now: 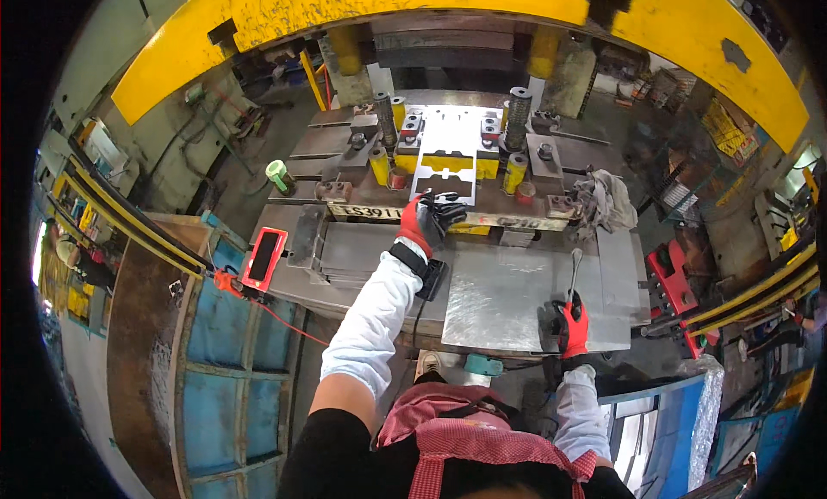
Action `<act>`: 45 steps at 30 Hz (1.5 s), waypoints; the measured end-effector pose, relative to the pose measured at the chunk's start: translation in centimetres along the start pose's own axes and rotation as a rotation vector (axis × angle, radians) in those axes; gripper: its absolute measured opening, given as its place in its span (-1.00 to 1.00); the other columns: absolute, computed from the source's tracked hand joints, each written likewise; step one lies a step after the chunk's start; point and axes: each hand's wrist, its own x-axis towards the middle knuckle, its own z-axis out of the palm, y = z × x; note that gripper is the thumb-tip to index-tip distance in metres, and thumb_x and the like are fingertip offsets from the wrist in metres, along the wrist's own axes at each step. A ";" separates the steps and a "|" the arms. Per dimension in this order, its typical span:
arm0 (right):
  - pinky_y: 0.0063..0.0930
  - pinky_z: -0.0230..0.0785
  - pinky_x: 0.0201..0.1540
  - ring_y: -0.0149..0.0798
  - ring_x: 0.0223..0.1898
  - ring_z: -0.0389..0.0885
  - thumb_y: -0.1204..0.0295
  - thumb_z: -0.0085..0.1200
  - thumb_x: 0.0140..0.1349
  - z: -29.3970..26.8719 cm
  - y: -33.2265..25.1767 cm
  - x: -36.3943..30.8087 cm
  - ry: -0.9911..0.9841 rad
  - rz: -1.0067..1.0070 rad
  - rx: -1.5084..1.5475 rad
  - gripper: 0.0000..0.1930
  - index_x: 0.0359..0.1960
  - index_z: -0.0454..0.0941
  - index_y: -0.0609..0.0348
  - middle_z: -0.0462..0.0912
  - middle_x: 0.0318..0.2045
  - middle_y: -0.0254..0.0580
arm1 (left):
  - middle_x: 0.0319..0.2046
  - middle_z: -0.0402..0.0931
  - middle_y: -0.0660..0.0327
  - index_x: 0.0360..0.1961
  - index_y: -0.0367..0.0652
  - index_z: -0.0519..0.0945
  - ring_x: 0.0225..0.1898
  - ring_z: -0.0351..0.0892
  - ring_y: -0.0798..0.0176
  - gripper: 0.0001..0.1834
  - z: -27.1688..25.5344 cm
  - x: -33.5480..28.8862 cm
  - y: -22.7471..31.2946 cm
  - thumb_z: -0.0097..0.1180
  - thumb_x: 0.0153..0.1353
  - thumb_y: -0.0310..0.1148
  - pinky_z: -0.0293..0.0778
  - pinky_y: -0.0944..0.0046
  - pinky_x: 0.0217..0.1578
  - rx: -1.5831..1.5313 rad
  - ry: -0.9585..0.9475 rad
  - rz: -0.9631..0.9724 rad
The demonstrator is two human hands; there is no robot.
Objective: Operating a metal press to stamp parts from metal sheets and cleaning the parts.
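Note:
My left hand (425,222), in a red and black glove, is at the near edge of a bright metal sheet with cut-outs (466,175). Its fingers are bent over that edge and appear to grip it. The sheet lies in the press die (351,210), between upright guide posts (519,120). My right hand (567,327), gloved alike, is closed around a slim metal hand tool with a rounded end (575,271); its exact kind does not show. Below the tool and the right hand lies a flat stack of plain metal sheets (495,296).
A yellow press beam (413,1) arches overhead. Grey rags (606,202) lie right of the die. A phone in a red case (264,258) and a green-capped container (278,177) are at left. A red control box (672,275) stands at right, a blue-panelled frame (212,335) at lower left.

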 end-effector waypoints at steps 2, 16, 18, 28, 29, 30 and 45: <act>-0.57 0.18 -0.72 -0.46 -0.73 0.31 0.46 -0.01 0.13 -0.3 0.1 -1.2 0.022 0.147 0.161 -0.60 0.04 0.28 0.07 0.43 -0.59 -0.35 | -0.24 0.50 -0.13 -0.12 -0.47 0.39 -0.23 0.52 -0.11 -0.48 0.2 -0.4 0.1 -0.30 0.24 -0.13 0.42 -0.02 -0.10 -0.029 0.034 0.012; -0.53 0.07 -0.78 -0.42 -0.81 0.20 0.35 -0.03 0.15 -0.1 -1.5 -1.6 -0.052 0.452 0.538 -0.84 -0.44 0.22 -0.01 0.25 -0.75 -0.39 | -0.23 0.45 -0.18 -0.12 -0.12 0.26 -0.32 0.53 -0.18 -0.80 1.5 -1.0 0.2 -0.27 0.28 -0.31 0.50 -0.11 -0.23 -0.027 0.158 0.123; -0.53 0.10 -0.77 -0.42 -0.80 0.23 0.36 -0.02 0.14 0.3 -3.2 -1.9 -0.069 0.448 0.485 -0.84 -0.41 0.23 0.01 0.29 -0.73 -0.37 | -0.23 0.45 -0.18 -0.11 -0.14 0.25 -0.32 0.53 -0.18 -0.79 1.2 -1.2 0.5 -0.28 0.28 -0.30 0.50 -0.11 -0.22 -0.053 0.162 0.105; -0.52 0.16 -0.77 -0.43 -0.80 0.25 0.43 -0.05 0.14 -0.5 -1.6 -1.4 -0.037 0.460 0.520 -0.87 -0.33 0.24 0.00 0.33 -0.71 -0.35 | -0.20 0.43 -0.21 -0.08 -0.23 0.25 -0.26 0.51 -0.19 -0.72 0.7 -0.2 0.0 -0.31 0.28 -0.28 0.48 -0.09 -0.17 0.000 0.151 0.135; -0.52 0.18 -0.76 -0.43 -0.80 0.25 0.43 -0.05 0.15 -0.6 -1.4 -1.3 -0.038 0.445 0.513 -0.87 -0.33 0.25 0.00 0.34 -0.71 -0.34 | -0.20 0.43 -0.21 -0.07 -0.24 0.25 -0.25 0.50 -0.20 -0.71 1.1 -0.2 0.0 -0.31 0.28 -0.29 0.47 -0.08 -0.16 0.020 0.194 0.119; -0.52 0.19 -0.76 -0.43 -0.79 0.26 0.42 -0.05 0.15 -0.8 -1.2 -1.3 -0.039 0.429 0.507 -0.88 -0.32 0.26 0.00 0.36 -0.70 -0.33 | -0.20 0.43 -0.21 -0.07 -0.24 0.25 -0.25 0.50 -0.20 -0.71 1.5 -0.1 0.1 -0.31 0.28 -0.29 0.47 -0.08 -0.16 0.020 0.192 0.116; -0.51 0.21 -0.74 -0.43 -0.79 0.25 0.46 0.02 0.11 -0.6 -1.4 -1.5 -0.010 0.475 0.564 -0.82 -0.28 0.29 0.04 0.34 -0.71 -0.35 | -0.16 0.42 -0.23 -0.17 -0.38 0.32 -0.15 0.45 -0.24 -0.65 0.6 -0.3 0.1 -0.29 0.25 -0.26 0.38 -0.11 -0.06 0.048 0.084 0.105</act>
